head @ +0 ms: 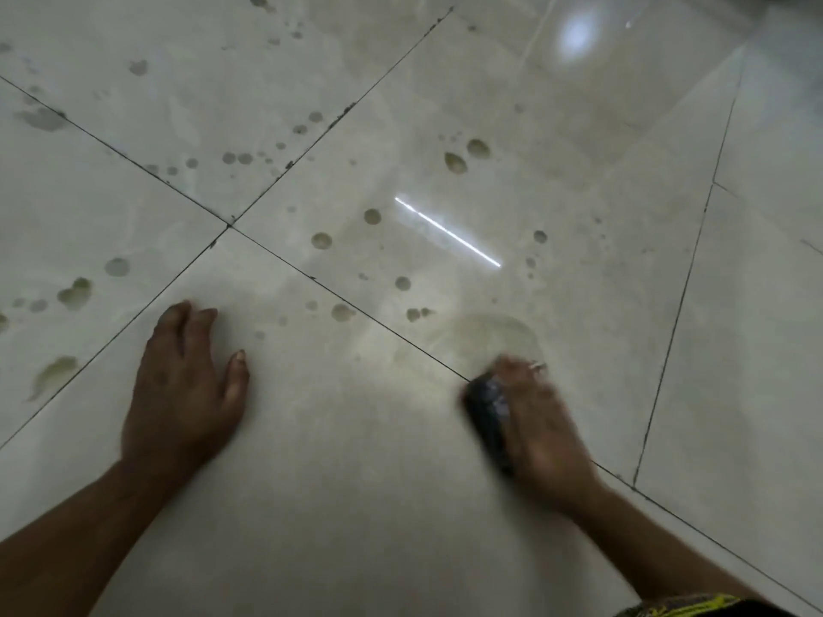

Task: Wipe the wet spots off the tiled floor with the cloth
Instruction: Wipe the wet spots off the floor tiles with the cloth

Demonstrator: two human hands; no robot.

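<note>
Tiled floor (356,505): glossy pale tiles divided by dark grout lines; four tiles meet at a corner ahead of the left hand.
Light reflections: a thin bright streak (447,231) lies across the tile ahead of the right hand, and a soft round glare (576,35) shows near the far edge.
Wet spots (321,240): many dark droplets and smears scattered over the far and left tiles; larger ones (75,293) sit left of the left hand, and a pair (465,155) lies farther ahead.
Damp patch (490,338): a faint rounded smear just beyond the right hand's fingertips.
Left hand (185,394): flat on the floor, palm down, fingers spread and pointing forward, holding nothing.
Right hand (541,429): blurred, pressed down over the cloth, fingers curled on top of it.
Cloth (487,411): a dark wad under the right hand, showing along the hand's left edge, touching the floor beside a grout line.
Garment (694,607): a dark and yellow patterned edge at the bottom right corner.
</note>
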